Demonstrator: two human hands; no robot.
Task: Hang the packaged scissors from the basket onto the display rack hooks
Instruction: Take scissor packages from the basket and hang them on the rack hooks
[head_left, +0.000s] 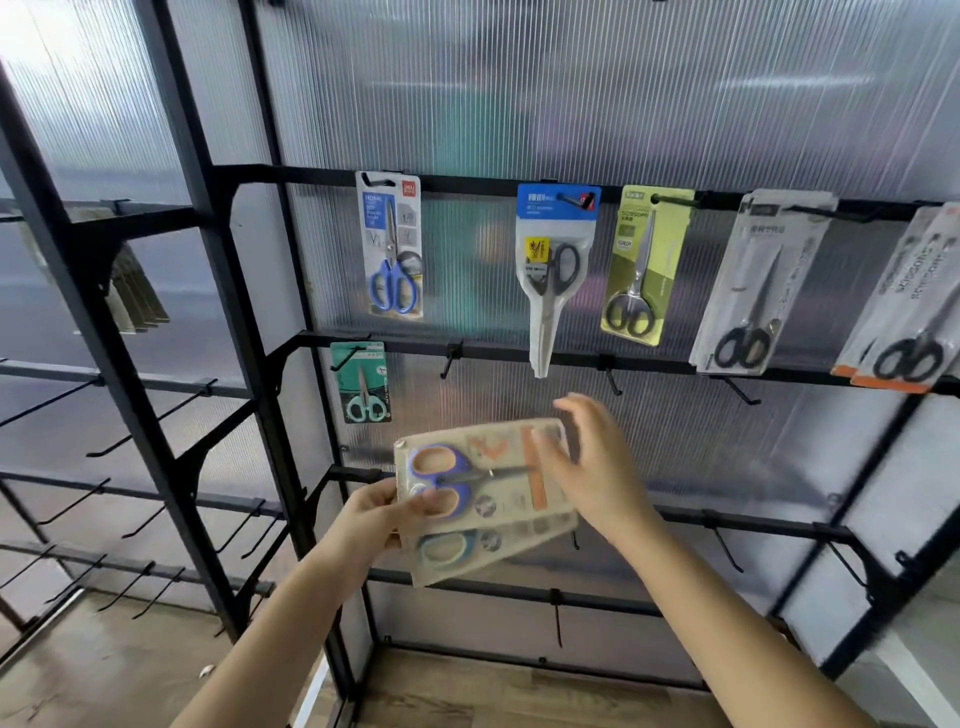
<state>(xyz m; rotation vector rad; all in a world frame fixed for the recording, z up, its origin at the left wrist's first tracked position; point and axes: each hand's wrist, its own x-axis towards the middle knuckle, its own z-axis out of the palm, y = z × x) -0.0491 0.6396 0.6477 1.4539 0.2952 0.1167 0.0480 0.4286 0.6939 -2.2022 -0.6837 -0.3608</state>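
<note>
Currently: left hand (382, 512) pinches two stacked scissor packs (483, 493) flat for sorting | right hand (587, 462) spread, reaching top pack | empty hook (451, 361) above

A single head-worn wide-angle view looks forward and slightly down, close to a black display rack (467, 184) that fills the frame, its rails bowed by the lens. The floor shows along the bottom edge; the rack's right end seems nearest, though distortion blurs this.

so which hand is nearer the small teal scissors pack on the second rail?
Left. The left hand sits just below the teal scissors pack, gripping two packs; the right hand is farther off, to its lower right.
</note>
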